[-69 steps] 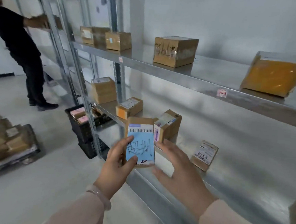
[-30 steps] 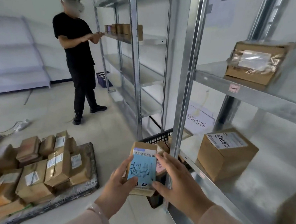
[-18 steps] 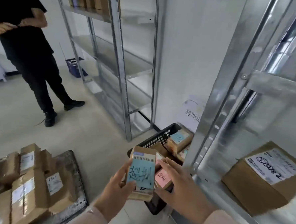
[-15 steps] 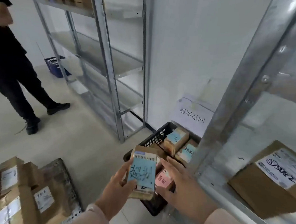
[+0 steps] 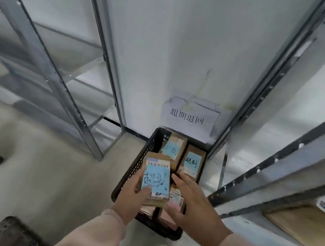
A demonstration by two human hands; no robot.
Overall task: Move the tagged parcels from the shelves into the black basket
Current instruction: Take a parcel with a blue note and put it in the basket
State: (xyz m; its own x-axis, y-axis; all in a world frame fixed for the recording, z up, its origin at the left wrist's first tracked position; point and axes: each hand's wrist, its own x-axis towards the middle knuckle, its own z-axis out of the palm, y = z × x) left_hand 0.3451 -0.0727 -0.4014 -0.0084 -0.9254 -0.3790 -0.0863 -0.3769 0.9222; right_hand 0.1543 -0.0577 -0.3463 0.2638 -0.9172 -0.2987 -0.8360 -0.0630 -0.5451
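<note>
**Item:** small brown cardboard parcel with barcode label and blue handwritten tag [image 5: 155, 179]. Lower centre of the frame, in the air over the near left part of the black perforated plastic basket [image 5: 136, 168]; not yet inside. Tag face turned up toward the camera, probably for a last check of the marking before release.

**Left hand** [image 5: 130, 197]: grip clamped on the parcel. Thumb laid across the tag's lower left corner, fingers hidden behind the box. Held from beneath, apparently for lowering flat.

**Right hand** [image 5: 196, 203]: grip apart, fingers straight, just beside the parcel's right edge. Cannot tell whether touching. Likely placed as a steadying guide, or ready to clear a slot among the contents.

**Basket:** on the pale floor [image 5: 40, 182], centre of the frame, tucked between the white wall [image 5: 162, 46] and the grey metal shelving upright [image 5: 253, 109] at right. Set directly below the white paper sign with black characters [image 5: 190, 115] taped low on the wall, apparently as a designated collecting point.

**Contents already in:**
- Far brown parcel with blue note [image 5: 172, 148].
- Second blue-tagged brown parcel [image 5: 191, 161] beside it.
- Pink-labelled parcel [image 5: 175, 200] nearer, mostly hidden by the hands.
- Laid side by side with tags upward, presumably for easy reading.

**Also present:** large plain cardboard box [image 5: 303, 228] on a shelf at lower right.

**Stage, as judged:** carry complete; lowering and release remaining.

**Caution:** crowded basket, so some risk of a tilted landing on a neighbour's edge.
</note>
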